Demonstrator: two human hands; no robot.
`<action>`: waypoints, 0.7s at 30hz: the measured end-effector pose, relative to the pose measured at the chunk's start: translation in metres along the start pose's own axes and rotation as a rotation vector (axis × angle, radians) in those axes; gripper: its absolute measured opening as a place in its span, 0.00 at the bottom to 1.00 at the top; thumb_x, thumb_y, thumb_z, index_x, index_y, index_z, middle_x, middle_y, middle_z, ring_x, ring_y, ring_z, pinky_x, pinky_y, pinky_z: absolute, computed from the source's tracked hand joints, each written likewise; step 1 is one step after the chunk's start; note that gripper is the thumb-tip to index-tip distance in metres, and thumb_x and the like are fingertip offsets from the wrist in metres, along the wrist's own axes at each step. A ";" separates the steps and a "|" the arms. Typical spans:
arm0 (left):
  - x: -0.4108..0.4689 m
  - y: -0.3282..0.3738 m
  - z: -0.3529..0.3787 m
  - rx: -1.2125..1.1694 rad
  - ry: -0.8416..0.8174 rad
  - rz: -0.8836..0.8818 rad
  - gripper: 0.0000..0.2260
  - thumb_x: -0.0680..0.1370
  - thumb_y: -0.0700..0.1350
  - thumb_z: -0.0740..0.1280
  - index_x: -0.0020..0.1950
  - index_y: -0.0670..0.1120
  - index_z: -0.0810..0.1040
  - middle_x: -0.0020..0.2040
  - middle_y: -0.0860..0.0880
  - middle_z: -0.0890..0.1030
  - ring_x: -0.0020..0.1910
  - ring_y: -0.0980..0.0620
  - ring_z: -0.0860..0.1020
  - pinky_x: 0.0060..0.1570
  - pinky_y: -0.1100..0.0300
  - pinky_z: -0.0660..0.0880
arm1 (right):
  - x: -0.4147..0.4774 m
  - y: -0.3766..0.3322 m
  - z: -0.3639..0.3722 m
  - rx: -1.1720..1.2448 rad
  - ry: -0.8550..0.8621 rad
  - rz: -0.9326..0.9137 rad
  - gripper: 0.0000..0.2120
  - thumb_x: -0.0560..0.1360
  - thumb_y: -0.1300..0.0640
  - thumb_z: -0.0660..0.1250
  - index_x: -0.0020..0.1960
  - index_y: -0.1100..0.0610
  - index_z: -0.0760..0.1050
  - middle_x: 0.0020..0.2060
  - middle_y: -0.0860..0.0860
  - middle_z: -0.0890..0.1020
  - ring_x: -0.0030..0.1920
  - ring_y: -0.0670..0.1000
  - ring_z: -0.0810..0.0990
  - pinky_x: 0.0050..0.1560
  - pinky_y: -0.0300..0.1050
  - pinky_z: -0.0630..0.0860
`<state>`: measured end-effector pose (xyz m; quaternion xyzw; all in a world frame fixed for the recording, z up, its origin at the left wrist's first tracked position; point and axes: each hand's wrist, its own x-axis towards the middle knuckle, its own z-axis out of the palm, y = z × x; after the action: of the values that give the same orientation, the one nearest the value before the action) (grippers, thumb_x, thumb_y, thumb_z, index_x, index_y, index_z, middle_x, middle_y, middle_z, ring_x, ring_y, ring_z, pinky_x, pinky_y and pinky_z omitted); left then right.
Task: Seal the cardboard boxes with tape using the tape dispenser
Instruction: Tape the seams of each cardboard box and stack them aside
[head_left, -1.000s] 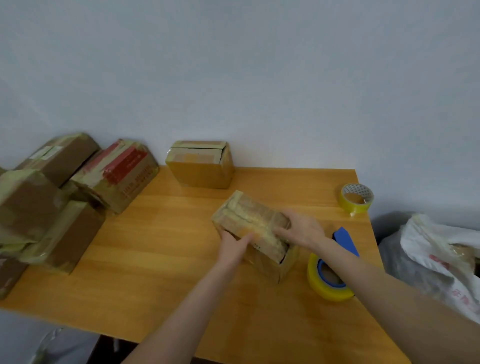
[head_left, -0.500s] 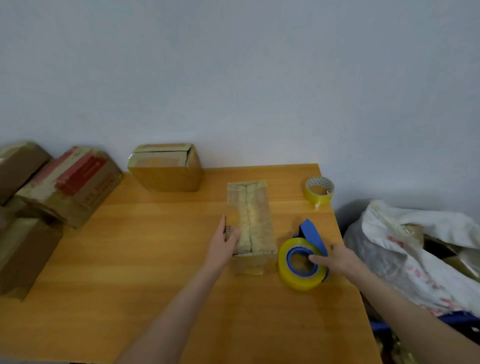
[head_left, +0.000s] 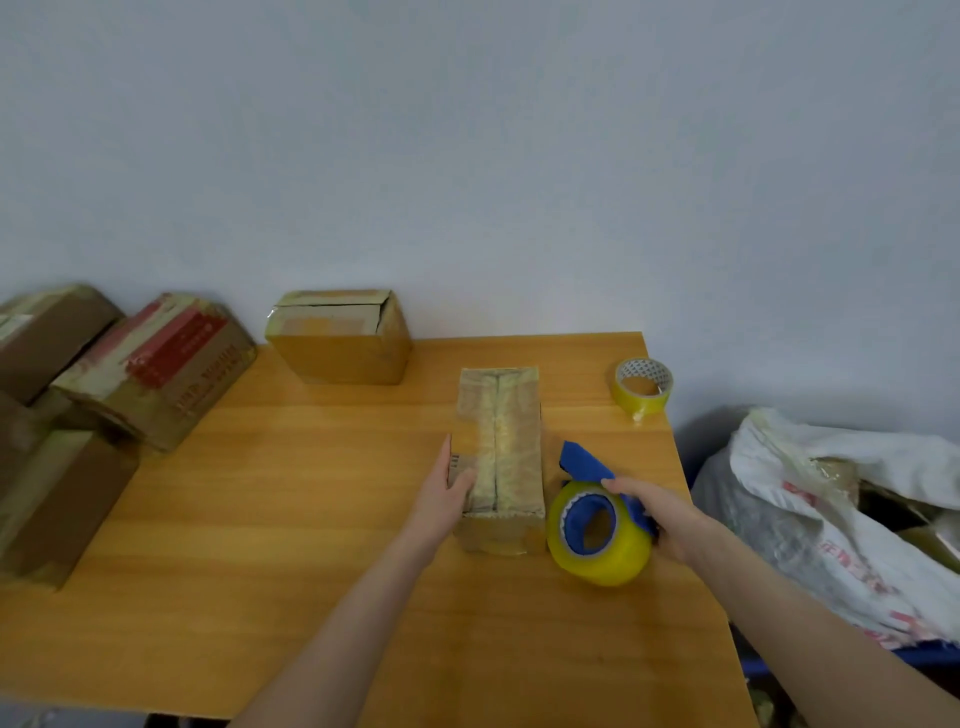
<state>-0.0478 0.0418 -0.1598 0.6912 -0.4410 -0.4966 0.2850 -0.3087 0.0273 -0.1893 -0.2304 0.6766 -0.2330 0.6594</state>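
- Cardboard box (head_left: 498, 452): long and narrow, its top covered in glossy tape, lying lengthwise on the wooden table (head_left: 260, 519) right of centre.
- Left hand (head_left: 449, 493): fingers straight and together, flat against the box's left side; thumb resting on the top edge.
- Tape dispenser (head_left: 597, 530): blue, carrying a yellow roll, just beside the box's near right corner.
- Right hand (head_left: 660, 514): fingers curled round the dispenser from the right.
- Spare tape roll (head_left: 643, 387): near the table's far right corner.
- Second box (head_left: 337, 338): at the far edge, against the wall.
- Stacked boxes (head_left: 150, 369): at the left.
- White bag (head_left: 831, 499): beside the table, right.
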 end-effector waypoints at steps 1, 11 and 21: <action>-0.001 0.000 0.000 0.002 0.006 0.001 0.27 0.83 0.48 0.57 0.79 0.56 0.48 0.78 0.51 0.56 0.76 0.48 0.58 0.72 0.47 0.62 | -0.001 -0.001 -0.001 -0.028 -0.008 -0.009 0.19 0.67 0.53 0.77 0.54 0.59 0.78 0.47 0.58 0.84 0.49 0.59 0.83 0.53 0.56 0.80; -0.006 0.011 0.016 0.144 0.062 0.016 0.27 0.83 0.50 0.57 0.79 0.52 0.50 0.77 0.48 0.61 0.74 0.47 0.62 0.70 0.50 0.64 | -0.074 -0.075 -0.057 -0.446 -0.102 -0.509 0.35 0.51 0.55 0.74 0.58 0.50 0.73 0.49 0.52 0.82 0.46 0.51 0.83 0.46 0.44 0.77; -0.046 0.089 0.004 -0.335 -0.160 0.027 0.25 0.77 0.63 0.60 0.63 0.44 0.74 0.59 0.47 0.80 0.56 0.51 0.79 0.49 0.58 0.78 | -0.119 -0.105 -0.043 -0.584 -0.371 -0.708 0.36 0.53 0.54 0.76 0.61 0.51 0.73 0.55 0.50 0.81 0.55 0.51 0.81 0.56 0.48 0.77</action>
<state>-0.0859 0.0429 -0.0667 0.5862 -0.3828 -0.6126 0.3667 -0.3485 0.0191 -0.0296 -0.6589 0.4649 -0.1985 0.5571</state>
